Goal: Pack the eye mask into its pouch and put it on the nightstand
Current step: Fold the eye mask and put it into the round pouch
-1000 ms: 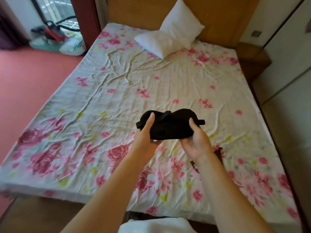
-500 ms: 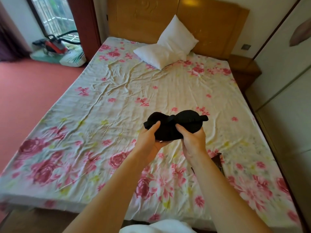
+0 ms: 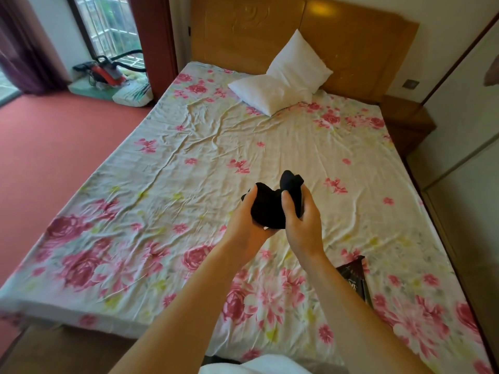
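Since a second ago we have folded the eye mask (image 3: 272,203) from spread flat into a bunched wad, held above the bed (image 3: 189,157) with left hand (image 3: 249,220) and right hand (image 3: 303,225) both clasped around it. It could spring open if our hold loosens. The pouch (image 3: 353,276) lies near the bed's right edge; the nightstand (image 3: 405,122) is well apart, beside the headboard.

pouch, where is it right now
In the head view the dark pouch lies flat on the floral sheet near the bed's foot, lower right, just right of the right forearm.
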{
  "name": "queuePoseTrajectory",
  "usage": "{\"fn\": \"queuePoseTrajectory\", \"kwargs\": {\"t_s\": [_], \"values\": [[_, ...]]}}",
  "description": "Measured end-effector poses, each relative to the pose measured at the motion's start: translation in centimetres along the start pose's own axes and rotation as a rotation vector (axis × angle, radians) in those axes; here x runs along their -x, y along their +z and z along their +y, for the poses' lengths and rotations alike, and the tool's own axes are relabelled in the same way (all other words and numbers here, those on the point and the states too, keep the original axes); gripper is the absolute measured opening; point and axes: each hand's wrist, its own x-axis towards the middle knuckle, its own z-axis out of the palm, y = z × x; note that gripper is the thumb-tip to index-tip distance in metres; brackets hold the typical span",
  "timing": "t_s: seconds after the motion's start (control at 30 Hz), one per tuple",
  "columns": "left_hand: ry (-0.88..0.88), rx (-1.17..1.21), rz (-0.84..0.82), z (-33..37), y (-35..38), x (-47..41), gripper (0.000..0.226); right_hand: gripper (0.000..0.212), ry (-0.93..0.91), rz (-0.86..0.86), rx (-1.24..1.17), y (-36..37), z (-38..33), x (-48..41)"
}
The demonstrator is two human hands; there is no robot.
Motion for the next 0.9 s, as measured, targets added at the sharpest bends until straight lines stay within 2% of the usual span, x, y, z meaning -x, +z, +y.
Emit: {"fn": "queuePoseTrajectory", "kwargs": {"t_s": [0.13,0.37,0.73,0.9], "values": [[-0.001,0.031,-0.013,0.5,0.0,-0.1,0.057,0.04,-0.053,0.012,0.038,0.6,-0.4,-0.4],[0.022,0.089,-0.015,0.7,0.5,-0.3,0.058,0.036,-0.19,-0.108,0.146,1.5,-0.9,-0.3],[0.049,0.211,0.042,1.2,1.1,-0.4,0.066,0.041,-0.247,-0.215,0.275,2.6,-0.3,-0.4],[0.042,0.108,0.057,1.5,0.9,0.1,0.071,0.05,-0.272,-0.351,0.39,3.0,0.1,0.0]]}}
